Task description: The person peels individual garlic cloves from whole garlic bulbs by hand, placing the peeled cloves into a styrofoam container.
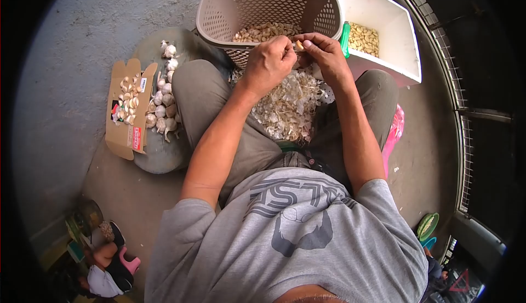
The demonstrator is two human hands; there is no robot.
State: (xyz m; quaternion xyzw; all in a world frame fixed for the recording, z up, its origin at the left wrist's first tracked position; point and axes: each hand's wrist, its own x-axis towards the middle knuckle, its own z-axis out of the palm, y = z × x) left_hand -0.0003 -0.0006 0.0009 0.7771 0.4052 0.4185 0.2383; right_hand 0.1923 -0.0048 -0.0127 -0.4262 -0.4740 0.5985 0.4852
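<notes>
My left hand [268, 66] is closed, its fingertips close to my right hand over the near rim of a brown basket [205, 20]. What it pinches is hidden. A garlic clove [299, 46] sits between the thumb and fingers of my right hand [327, 57]. Inside the basket lie many cloves [263, 31]. Below my hands, between my legs, is a pile of papery garlic skins [289, 105]. Whole garlic bulbs [160, 99] rest on a round dark surface to the left, next to a flattened cardboard box [118, 133] with loose cloves on it.
A white foam box [383, 18] holding peeled cloves [364, 40] stands right of the basket, with a green object [345, 40] at its near corner. Pink plastic [393, 133] lies beside my right knee. Another person [104, 273] is at the lower left; metal grating runs along the right.
</notes>
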